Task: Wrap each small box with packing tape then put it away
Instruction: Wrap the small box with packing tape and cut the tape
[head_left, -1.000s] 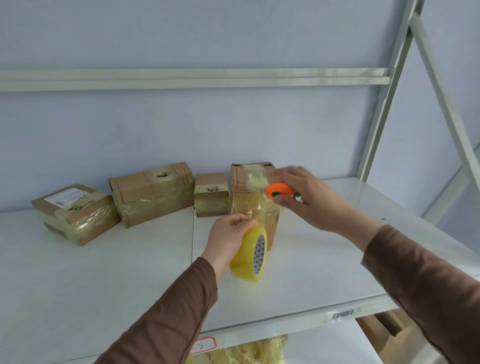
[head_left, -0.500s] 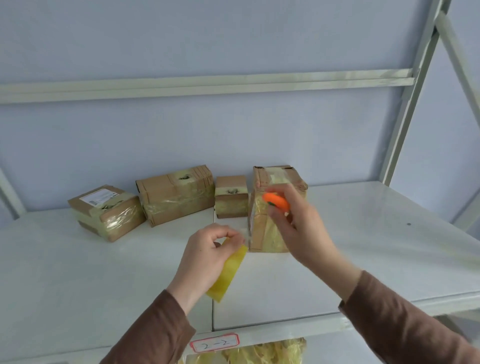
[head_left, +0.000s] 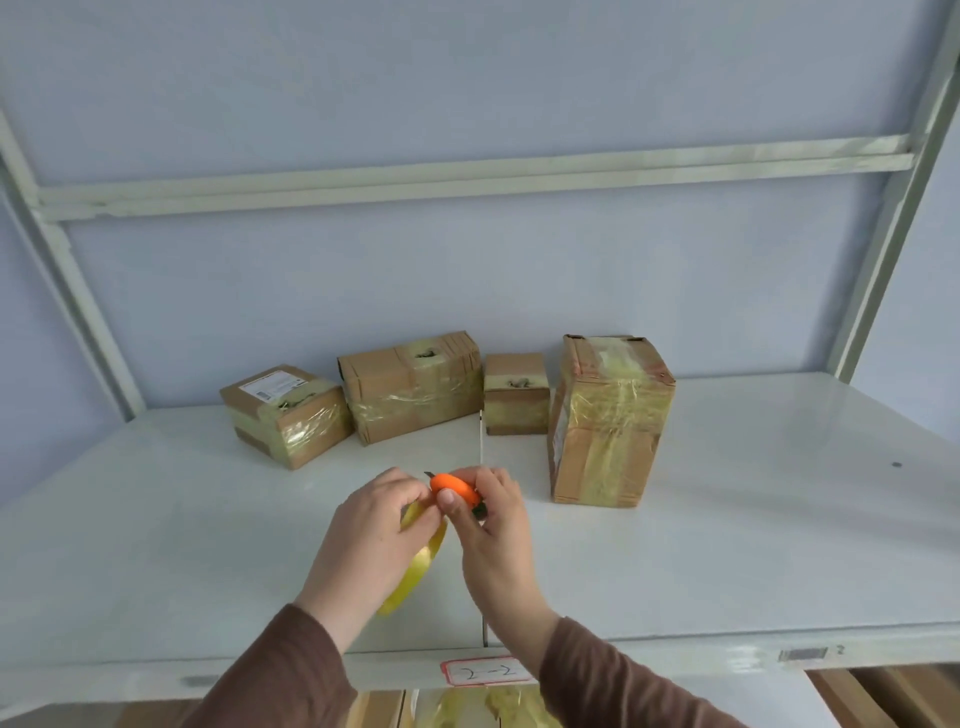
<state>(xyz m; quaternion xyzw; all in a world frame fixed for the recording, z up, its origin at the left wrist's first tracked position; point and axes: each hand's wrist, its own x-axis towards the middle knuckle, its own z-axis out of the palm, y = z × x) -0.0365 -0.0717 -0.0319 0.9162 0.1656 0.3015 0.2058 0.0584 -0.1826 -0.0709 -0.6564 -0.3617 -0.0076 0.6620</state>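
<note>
Box (head_left: 608, 421), the tall one, stands upright on the shelf (head_left: 753, 519) at abt 2 o'clock from the hands, well apart from both, w/ yellowish tape already wound round its middle and over the top. Judging by that, the wrap looks done or nearly so, and it sits at the right end of the row as if parked there.

Roll (head_left: 415, 566) of yellow tape hangs under the left hand (head_left: 384, 525), whose fingers curl round its upper rim; most of the roll shows below the palm at 6 o'clock. Right hand (head_left: 491, 525) pinches an orange cutter (head_left: 453, 487) between thumb and fingers, a small dark tip poking out at 10 o'clock toward the left fingers. Hands are touching or nearly so (can't tell which). My guess: cutter is brought to the roll to trim or tidy the loose tape end.

Behind, at 11–12 o'clock, three more taped boxes: a small one (head_left: 516, 392) just beside the tall box, a long one (head_left: 410, 384), and a left one (head_left: 285, 413) turned at an angle w/ a white shipping label on top, print too small to read.

Shelf front edge carries a red-bordered tag (head_left: 485, 672) handwritten "2-2", plus a barcode sticker (head_left: 802, 653) w/ "2" at 4 o'clock.
</note>
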